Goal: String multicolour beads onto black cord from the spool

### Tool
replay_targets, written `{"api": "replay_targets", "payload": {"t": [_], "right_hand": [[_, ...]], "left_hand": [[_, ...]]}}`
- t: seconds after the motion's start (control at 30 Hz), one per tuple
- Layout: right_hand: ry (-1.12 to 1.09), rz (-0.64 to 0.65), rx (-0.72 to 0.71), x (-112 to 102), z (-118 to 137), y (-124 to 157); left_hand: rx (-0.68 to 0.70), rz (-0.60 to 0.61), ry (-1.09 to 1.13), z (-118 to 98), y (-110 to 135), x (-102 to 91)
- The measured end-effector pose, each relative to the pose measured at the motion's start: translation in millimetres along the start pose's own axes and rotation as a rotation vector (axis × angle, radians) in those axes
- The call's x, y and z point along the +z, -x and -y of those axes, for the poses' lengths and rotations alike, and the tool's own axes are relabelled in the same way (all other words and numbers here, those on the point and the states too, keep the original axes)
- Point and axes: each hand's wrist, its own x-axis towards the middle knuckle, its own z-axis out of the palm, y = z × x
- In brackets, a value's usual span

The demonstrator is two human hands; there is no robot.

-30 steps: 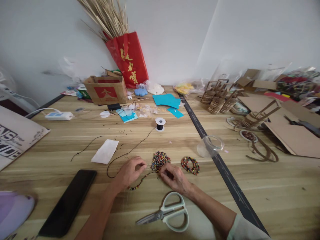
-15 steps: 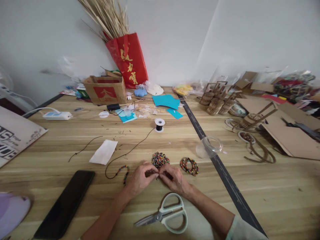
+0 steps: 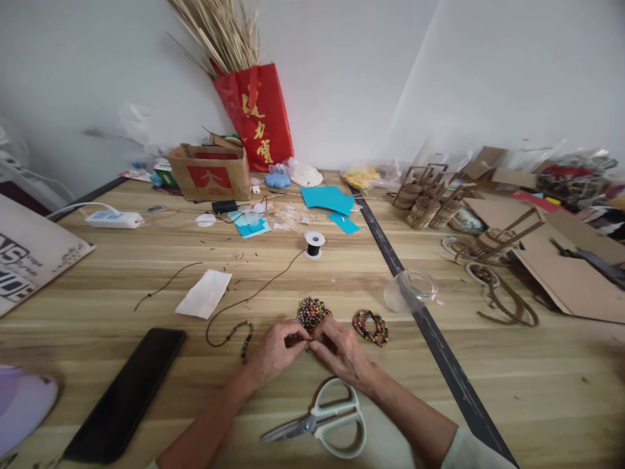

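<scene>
My left hand and my right hand meet tip to tip, each with thumb and forefinger pinched. Whatever lies between the fingertips is too small to make out. Right behind them is a heap of small multicoloured beads. A short beaded strand on black cord curves beside my left hand, its near end close to the wrist. From it the black cord runs back to a white spool. Coiled bead strings lie to the right of my right hand.
Scissors with pale green handles lie in front, between my forearms. A black phone and a white paper piece are on the left. A clear plastic cup stands right, with small woven baskets farther back.
The view has shifted very slightly. Both hands keep the same pinch at the same spot in front of the bead heap, with only tiny finger movement.
</scene>
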Motion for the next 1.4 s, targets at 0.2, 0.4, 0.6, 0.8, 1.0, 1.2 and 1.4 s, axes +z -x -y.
{"api": "replay_targets", "payload": {"t": [0.2, 0.4, 0.6, 0.8, 1.0, 1.2, 1.4], "right_hand": [[0.049, 0.076, -0.029, -1.2, 3.4, -1.1], [0.064, 0.1, -0.054, -0.9, 3.4, -0.1], [0.068, 0.116, -0.058, 1.2, 1.9, 1.0], [0.04, 0.113, -0.042, 1.3, 2.1, 0.7], [0.031, 0.105, -0.052, 1.0, 1.7, 0.7], [0.027, 0.071, -0.062, 2.5, 0.3, 1.6], [0.014, 0.055, -0.074, 2.5, 0.0, 1.2]], "left_hand": [[0.028, 0.002, -0.015, -0.6, 1.3, 3.0], [0.008, 0.023, -0.018, -0.1, 1.8, 2.0], [-0.016, 0.023, -0.026, -0.3, 1.6, 0.3], [-0.056, 0.026, -0.009, -2.0, 0.9, -2.3], [-0.074, 0.021, 0.013, -1.4, 1.1, -2.7], [-0.073, 0.019, 0.029, -1.6, 1.2, -3.9], [-0.106, 0.031, 0.057, -4.9, 1.2, -5.6]]}}
